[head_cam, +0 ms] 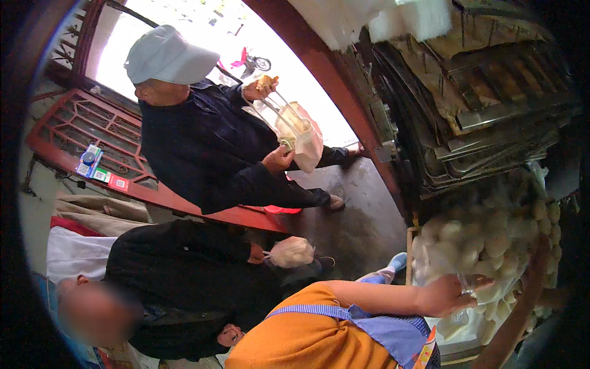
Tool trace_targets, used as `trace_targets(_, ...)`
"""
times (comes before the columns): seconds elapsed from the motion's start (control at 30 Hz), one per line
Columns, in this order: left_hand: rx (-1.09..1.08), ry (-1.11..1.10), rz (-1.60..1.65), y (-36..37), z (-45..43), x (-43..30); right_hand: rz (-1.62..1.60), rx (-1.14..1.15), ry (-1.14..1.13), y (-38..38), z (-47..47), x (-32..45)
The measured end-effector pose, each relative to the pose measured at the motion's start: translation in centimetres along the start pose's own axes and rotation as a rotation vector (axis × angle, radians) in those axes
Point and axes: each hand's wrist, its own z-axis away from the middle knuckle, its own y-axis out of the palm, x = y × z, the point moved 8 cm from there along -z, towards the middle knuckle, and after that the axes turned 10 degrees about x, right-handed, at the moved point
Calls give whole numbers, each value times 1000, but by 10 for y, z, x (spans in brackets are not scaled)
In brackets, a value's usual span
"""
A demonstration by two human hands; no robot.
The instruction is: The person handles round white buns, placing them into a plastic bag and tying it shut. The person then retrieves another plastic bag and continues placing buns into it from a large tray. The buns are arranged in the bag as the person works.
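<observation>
Neither of my own hands can be made out for certain. At the lower right, a dim brown arm-like shape (521, 313) crosses the picture; whose it is cannot be told. Before me lie many pale, rounded buns or dough pieces (495, 240), partly blurred. A co-worker in an orange top and a blue apron (392, 332) reaches over them from below. The co-worker's hand (445, 295) has its fingers spread, with what looks like clear plastic film or a bag at the fingers. A pale tray edge (461, 346) shows under the lower pieces.
Stacked dark metal trays (488, 147) stand at upper right. A person in a white cap (170, 55) holds a cloth bag (306, 138) and a piece of food. Another person in black carries a plastic bag (292, 252). A red barred door (101, 124) stands at left.
</observation>
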Motion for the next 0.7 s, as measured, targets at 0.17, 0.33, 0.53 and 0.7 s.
trace_targets(0.17,-95,225,-209,10,2,2,-37,104,-36,-20,18,-4)
trace_targets(0.33,-124,237,9,-8,-11,2,-63,257,-131,-52,43,38)
trace_targets(0.53,-26,92,209,-21,-14,2,-391,416,-200,-85,52,99)
trace_targets(0.7,-92,135,75,-39,-28,8,-1026,83,-121,-86,64,119)
